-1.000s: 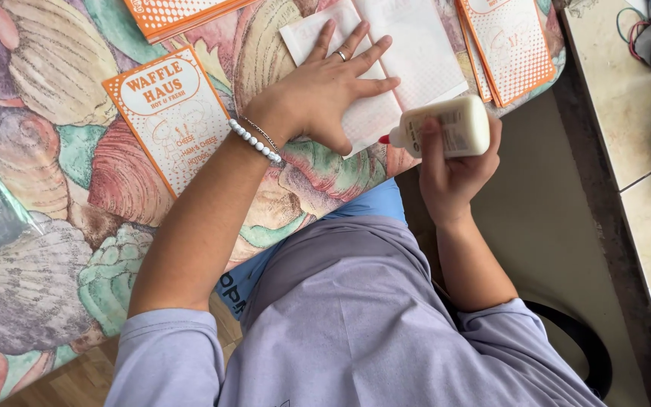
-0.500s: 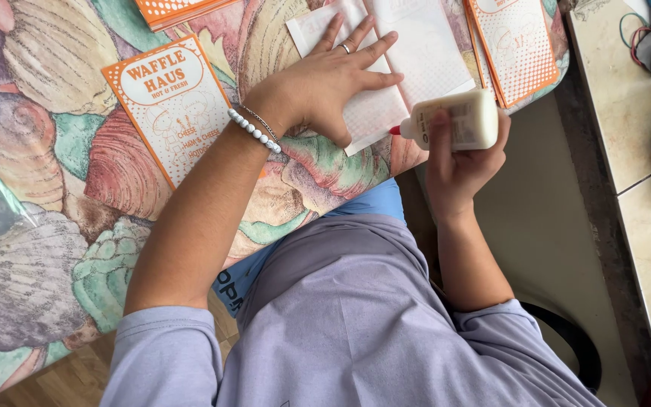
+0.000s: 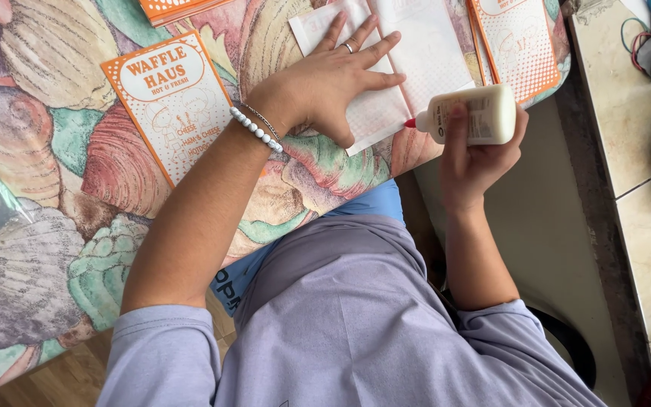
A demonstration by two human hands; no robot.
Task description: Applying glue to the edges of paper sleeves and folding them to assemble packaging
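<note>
Comparing this moment with a second ago, we see our right hand (image 3: 476, 151) has swung the white glue bottle (image 3: 470, 114) from a tilt to lying level, its red nozzle now almost at the right edge of the pale folded sheet (image 3: 408, 60). That, we judge, brings the tip ready to lay glue along that edge. Our right grip is clamped around the bottle's body, thumb over the front. Our left hand (image 3: 333, 83) stays spread flat on the sheet, fingers apart, pinning it to the worktop (image 3: 54, 188); a ring shows on one finger and a white bead bracelet (image 3: 256, 128) circles the wrist. The sheet looks thin and matte, with a faint dotted pattern and a centre crease. Orange-and-white printed cards lie around it: one card (image 3: 175, 102) left of the wrist, another (image 3: 518, 45) just beyond the bottle. The worktop's glossy cover bears large seashell shapes in pink, green and tan.
</note>
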